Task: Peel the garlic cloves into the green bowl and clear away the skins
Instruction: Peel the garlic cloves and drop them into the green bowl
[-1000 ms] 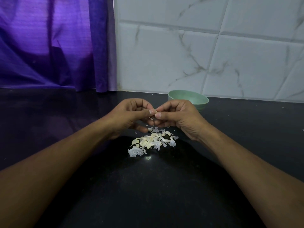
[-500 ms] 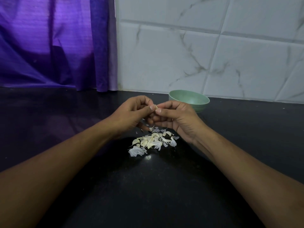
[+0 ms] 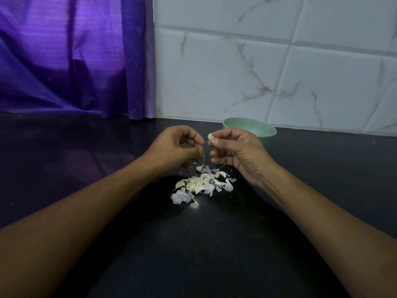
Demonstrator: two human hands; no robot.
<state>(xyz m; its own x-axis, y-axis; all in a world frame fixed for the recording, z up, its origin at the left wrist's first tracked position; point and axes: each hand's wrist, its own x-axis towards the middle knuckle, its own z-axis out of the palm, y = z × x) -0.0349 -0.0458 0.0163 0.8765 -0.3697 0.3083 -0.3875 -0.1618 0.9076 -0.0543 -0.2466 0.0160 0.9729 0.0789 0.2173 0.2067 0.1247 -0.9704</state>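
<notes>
My right hand [image 3: 238,152] pinches a pale garlic clove [image 3: 210,136] between thumb and forefinger, raised above the counter. Just left of it, my left hand [image 3: 176,147] has its fingers curled, and a thin strip of garlic skin [image 3: 203,161] hangs down from its fingertips. Below both hands lies a heap of garlic cloves and white papery skins [image 3: 202,184] on the black counter [image 3: 193,244]. The green bowl [image 3: 257,129] stands behind my right hand, near the wall; its inside is partly hidden by that hand.
A white marble-patterned tiled wall [image 3: 279,72] closes off the back of the counter. A purple curtain [image 3: 71,57] hangs at the back left, down to the counter's surface.
My hands have come apart. The right one lifted the clove up, while the left one pulled down and away with a strip of skin.
</notes>
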